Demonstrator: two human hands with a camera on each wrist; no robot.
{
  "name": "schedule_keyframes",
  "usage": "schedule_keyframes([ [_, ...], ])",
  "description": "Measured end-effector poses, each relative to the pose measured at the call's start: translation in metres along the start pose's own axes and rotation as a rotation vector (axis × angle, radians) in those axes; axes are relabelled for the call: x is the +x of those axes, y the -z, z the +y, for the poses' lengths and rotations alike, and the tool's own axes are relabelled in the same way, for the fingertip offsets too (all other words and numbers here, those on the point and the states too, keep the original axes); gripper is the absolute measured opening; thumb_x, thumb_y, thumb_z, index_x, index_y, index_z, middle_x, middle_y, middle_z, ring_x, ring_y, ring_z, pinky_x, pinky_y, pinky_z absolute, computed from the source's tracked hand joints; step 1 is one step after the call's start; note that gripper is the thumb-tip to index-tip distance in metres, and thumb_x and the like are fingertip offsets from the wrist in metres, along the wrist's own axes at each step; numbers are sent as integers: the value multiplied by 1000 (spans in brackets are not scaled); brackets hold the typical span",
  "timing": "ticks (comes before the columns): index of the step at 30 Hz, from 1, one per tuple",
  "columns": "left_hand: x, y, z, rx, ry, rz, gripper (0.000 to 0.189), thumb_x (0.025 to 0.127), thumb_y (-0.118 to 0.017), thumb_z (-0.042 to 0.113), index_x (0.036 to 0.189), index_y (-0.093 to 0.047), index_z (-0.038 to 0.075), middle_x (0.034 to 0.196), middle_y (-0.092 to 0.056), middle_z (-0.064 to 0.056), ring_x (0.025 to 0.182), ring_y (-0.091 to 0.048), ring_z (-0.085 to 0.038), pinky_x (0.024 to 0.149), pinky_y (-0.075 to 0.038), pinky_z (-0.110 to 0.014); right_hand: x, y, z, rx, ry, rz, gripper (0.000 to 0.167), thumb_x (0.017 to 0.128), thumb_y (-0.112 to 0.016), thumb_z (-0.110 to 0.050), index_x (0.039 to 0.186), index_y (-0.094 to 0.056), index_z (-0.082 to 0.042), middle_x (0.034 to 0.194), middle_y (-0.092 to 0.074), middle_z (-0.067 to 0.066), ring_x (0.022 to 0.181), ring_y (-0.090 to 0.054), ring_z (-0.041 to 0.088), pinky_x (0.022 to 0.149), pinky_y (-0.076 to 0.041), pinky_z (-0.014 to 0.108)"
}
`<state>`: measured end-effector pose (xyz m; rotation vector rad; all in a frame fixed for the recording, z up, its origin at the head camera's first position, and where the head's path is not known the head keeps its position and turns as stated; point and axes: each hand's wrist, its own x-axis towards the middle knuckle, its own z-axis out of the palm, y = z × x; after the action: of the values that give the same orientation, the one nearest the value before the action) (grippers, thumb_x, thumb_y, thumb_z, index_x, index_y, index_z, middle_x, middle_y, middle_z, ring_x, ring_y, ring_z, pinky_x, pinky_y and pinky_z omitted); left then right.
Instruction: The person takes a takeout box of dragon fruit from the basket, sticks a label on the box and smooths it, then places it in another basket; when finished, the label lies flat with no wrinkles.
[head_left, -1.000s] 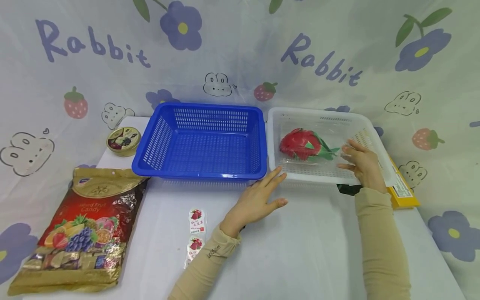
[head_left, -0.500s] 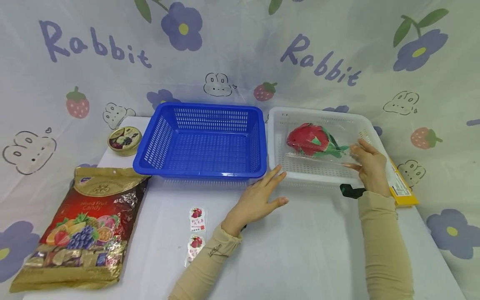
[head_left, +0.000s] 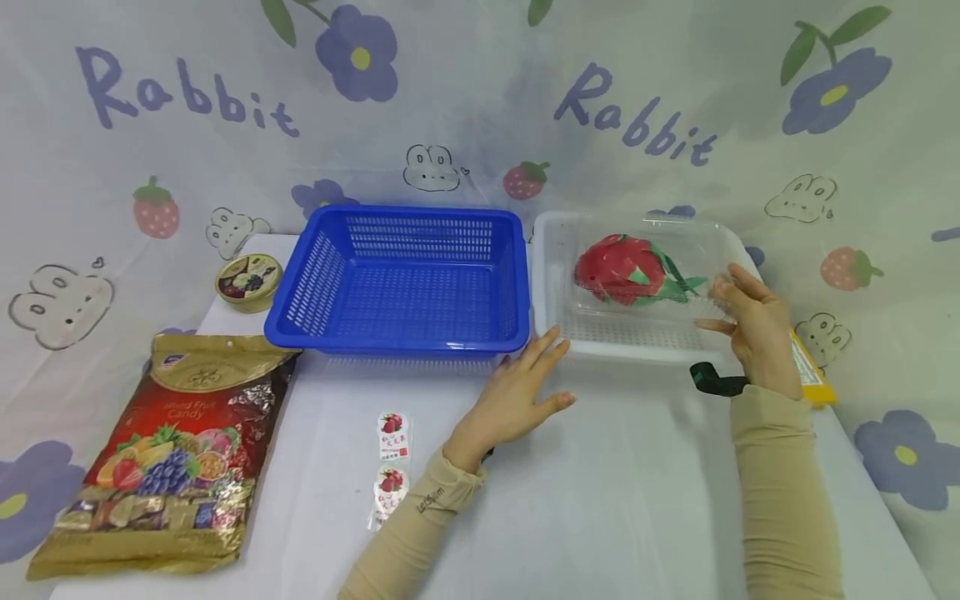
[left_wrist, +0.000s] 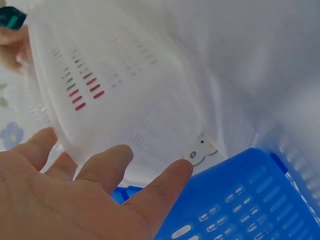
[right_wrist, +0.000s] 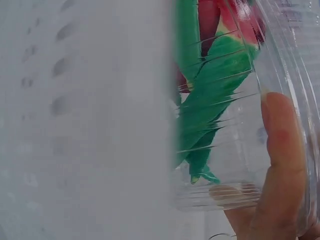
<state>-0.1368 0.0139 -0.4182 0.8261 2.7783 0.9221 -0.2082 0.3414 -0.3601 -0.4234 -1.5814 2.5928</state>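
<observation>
A clear plastic box [head_left: 686, 237] holds a red dragon fruit [head_left: 618, 268] with green leafy tips. My right hand [head_left: 759, 333] pinches the box by its right end, over the white basket [head_left: 622, 350]. In the right wrist view, the thumb and fingers of this hand [right_wrist: 280, 155] grip the clear box [right_wrist: 237, 150] at its end, near the green tips. My left hand [head_left: 517, 396] rests with spread, straight fingers at the near rims where the white basket and the blue basket [head_left: 397, 344] meet. The left wrist view shows that hand [left_wrist: 100, 195] beside both basket walls.
A large bag of fruit candy [head_left: 168, 458] lies at the left, below a round gold tin [head_left: 249, 282]. Dragon fruit stickers [head_left: 393, 467] lie left of my left forearm. A yellow package [head_left: 813, 367] sits behind my right wrist. A patterned curtain [head_left: 480, 100] hangs behind the baskets.
My right hand has moved right and slightly up, drawing the clear box with the dragon fruit up and to the right. My left hand has stayed in place.
</observation>
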Motion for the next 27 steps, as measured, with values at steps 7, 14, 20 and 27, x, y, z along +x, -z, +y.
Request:
schedule_keyframes([
  [7, 1, 3, 0, -45, 20, -3, 77, 96, -52, 49, 157, -13, 21, 165, -8, 4, 150, -16, -31, 116, -18, -64, -18, -17, -12, 59, 24, -15, 39, 85, -68, 5, 120, -68, -11, 103, -65, 0, 74, -68, 15, 46, -57, 38],
  [14, -2, 6, 3, -210, 7, 65, 96, 93, -44, 63, 154, 17, 21, 164, 0, -6, 150, -15, -31, 119, -24, -49, -39, -29, -10, 85, 51, -30, 43, 85, -68, 5, 125, -65, -10, 114, -57, 1, 77, -69, 15, 46, -56, 37],
  [20, -6, 9, 3, -286, -52, 140, 105, 80, -20, 83, 153, 21, 19, 164, 7, -3, 146, -27, -35, 118, -26, -53, -49, -31, -3, 98, 45, -13, 48, 85, -68, 4, 131, -61, -10, 111, -59, 2, 78, -69, 15, 47, -57, 37],
  [27, -11, 13, 5, -325, -103, 185, 100, 84, -23, 81, 154, 19, 23, 165, 8, -3, 140, -37, -38, 110, -34, -60, -58, -30, 2, 118, 29, 12, 48, 85, -69, 2, 131, -62, -12, 111, -62, 0, 78, -70, 15, 51, -58, 35],
])
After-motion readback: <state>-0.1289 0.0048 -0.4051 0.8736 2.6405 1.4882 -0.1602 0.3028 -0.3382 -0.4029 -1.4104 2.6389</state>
